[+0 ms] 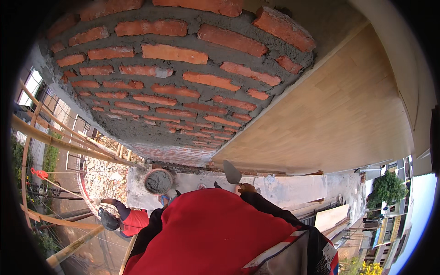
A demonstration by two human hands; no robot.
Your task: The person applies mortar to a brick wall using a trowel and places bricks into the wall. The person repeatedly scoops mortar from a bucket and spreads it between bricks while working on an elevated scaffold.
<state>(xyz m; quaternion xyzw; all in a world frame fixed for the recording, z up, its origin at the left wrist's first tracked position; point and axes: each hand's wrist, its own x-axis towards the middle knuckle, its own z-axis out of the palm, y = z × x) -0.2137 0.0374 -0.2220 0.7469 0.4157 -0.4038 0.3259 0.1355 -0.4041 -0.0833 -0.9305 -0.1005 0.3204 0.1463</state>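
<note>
**Trowel (232, 172) in the right hand (246, 188), mortar (158, 181) off to its left**

The right hand is closed around the trowel's handle, fingers wrapped in a fist with the handle mostly hidden inside it. The blade juts out from the knuckles, its long axis slanting up and to the left, tip toward the foot of the brick wall (167, 54). In this view it overlaps the wall-side edge of the pale platform (137, 191).

The relation that seems to count is between blade and bucket (171, 178): the bucket, holding grey mortar, stands near the platform's left end, well apart from the trowel and to its left. The left sleeve (155, 223) is nearer to it than the right hand is. (The left hand itself is hidden, so I cannot tell whether it grips anything.)

Above, wet-looking grey joints run between the red bricks; a smooth tan surface (330, 110) meets the wall's right edge. Beyond the platform's left end, lower down, a co-worker (136, 222) in a red top reaches out an arm beside bamboo poles (55, 141).
</note>
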